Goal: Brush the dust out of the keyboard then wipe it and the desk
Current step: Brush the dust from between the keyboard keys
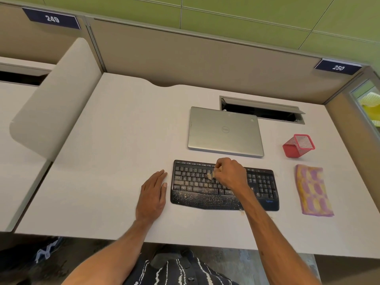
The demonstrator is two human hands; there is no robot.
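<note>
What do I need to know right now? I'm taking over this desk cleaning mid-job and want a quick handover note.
Left hand: open, flat on the desk just left of the keyboard.
Right hand: pinches a small brush over the keyboard's middle keys.
Cloth: folded on the desk, right of the keyboard, untouched.
Done: brushing is under way.
Left: dust covers the lower keys and palm rest; finish brushing, then wipe keyboard and desk with the cloth.

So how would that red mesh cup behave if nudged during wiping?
Probably very light: the red mesh cup looks empty, so it would likely slide or tip easily. Its thin mesh walls may dent if squeezed.
</note>
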